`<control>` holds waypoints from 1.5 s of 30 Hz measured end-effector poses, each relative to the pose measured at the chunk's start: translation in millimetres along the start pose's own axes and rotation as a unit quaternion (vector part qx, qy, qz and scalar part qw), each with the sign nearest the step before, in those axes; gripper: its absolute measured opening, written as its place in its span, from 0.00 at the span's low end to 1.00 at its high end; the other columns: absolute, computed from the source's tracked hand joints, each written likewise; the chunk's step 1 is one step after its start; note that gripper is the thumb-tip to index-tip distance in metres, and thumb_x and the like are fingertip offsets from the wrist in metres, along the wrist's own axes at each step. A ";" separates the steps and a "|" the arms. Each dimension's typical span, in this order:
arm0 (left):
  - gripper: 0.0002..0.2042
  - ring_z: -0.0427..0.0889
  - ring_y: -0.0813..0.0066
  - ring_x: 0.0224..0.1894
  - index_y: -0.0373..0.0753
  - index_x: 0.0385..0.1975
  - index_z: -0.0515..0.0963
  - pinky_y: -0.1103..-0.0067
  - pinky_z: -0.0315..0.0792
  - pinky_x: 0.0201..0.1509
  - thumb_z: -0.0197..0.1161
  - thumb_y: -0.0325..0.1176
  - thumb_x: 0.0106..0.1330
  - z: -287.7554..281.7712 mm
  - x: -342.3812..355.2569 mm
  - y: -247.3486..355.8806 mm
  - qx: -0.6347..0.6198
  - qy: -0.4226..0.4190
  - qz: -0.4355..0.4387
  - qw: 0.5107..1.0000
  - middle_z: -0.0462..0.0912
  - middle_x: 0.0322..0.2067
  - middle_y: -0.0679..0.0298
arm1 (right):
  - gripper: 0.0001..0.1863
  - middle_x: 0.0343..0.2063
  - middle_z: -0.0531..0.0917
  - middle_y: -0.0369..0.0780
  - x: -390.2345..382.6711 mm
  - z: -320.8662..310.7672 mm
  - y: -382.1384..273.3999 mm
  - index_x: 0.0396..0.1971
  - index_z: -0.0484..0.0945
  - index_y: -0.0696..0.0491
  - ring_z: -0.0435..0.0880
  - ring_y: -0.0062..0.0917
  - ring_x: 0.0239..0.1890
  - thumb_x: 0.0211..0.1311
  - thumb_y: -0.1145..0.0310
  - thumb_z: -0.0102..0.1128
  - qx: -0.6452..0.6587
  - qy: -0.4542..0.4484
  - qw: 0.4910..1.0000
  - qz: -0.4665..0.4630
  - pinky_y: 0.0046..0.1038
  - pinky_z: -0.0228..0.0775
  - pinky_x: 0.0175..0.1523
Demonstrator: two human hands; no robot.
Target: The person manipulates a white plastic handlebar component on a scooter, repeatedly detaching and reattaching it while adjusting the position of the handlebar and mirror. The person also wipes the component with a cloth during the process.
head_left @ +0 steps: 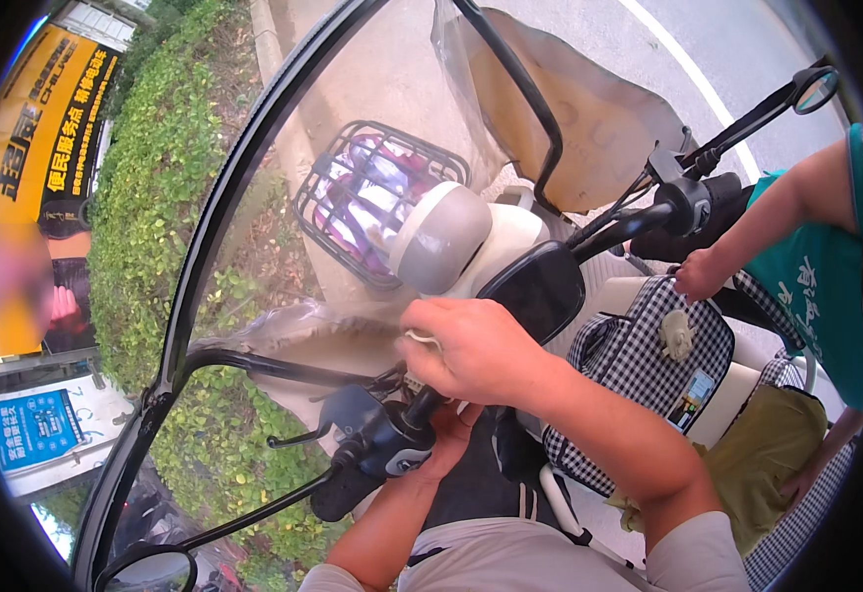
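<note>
My right hand point(466, 350) is closed in a pinch above the left side of a scooter's handlebar. A thin pale cord or strip point(424, 339) shows at its fingertips. Below it, my left hand point(448, 441) reaches up behind the black handlebar grip point(422, 407); the grip and my right hand hide most of its fingers. Just beyond my right hand lies the scooter's dark display point(538, 292). Ahead is a rounded grey-and-cream headlight housing point(443, 237). A brake lever point(298, 440) sticks out left of the grip.
A clear windshield with a black frame point(195, 252) surrounds the front. Beyond it is a black wire basket point(372, 187) with a purple-and-silver bundle. A small person in a teal shirt point(806, 257) is at the right, touching a checkered seat cover point(614, 365). A hedge point(170, 148) runs at left.
</note>
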State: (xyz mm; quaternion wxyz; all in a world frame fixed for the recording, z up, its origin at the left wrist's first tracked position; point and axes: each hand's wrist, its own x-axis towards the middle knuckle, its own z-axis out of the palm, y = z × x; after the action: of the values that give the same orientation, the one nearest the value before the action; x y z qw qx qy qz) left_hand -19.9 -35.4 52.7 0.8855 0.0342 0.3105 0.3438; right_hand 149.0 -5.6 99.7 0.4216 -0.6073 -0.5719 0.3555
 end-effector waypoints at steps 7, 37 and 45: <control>0.20 0.74 0.76 0.58 0.47 0.58 0.70 0.74 0.70 0.60 0.60 0.41 0.66 -10.0 11.8 -25.3 -0.016 -0.095 -0.030 0.995 0.75 0.55 0.72 | 0.11 0.29 0.81 0.47 -9.5 4.2 2.8 0.36 0.78 0.55 0.81 0.44 0.32 0.57 0.65 0.62 0.045 0.060 0.997 0.028 0.36 0.74 0.38; 0.19 0.77 0.71 0.56 0.51 0.55 0.73 0.67 0.73 0.59 0.60 0.45 0.65 -10.1 -0.1 3.1 0.002 0.038 -0.039 0.999 0.79 0.53 0.67 | 0.13 0.26 0.82 0.47 -18.5 22.7 -12.8 0.42 0.76 0.56 0.84 0.38 0.28 0.57 0.72 0.64 0.000 0.172 0.984 0.052 0.31 0.74 0.34; 0.19 0.75 0.70 0.59 0.50 0.56 0.72 0.65 0.70 0.64 0.58 0.45 0.67 -10.3 2.0 5.8 -0.026 0.016 -0.064 0.998 0.77 0.55 0.67 | 0.12 0.27 0.82 0.46 -19.7 30.8 -8.1 0.39 0.78 0.54 0.82 0.43 0.28 0.56 0.69 0.65 0.035 0.222 0.974 0.033 0.35 0.74 0.32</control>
State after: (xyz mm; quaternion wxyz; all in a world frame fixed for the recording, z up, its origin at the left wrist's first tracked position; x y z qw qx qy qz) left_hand -28.0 -31.3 45.0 0.9013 -0.0139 0.3168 0.2951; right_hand 115.8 -22.0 94.1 0.5472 -0.6741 -0.4311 0.2454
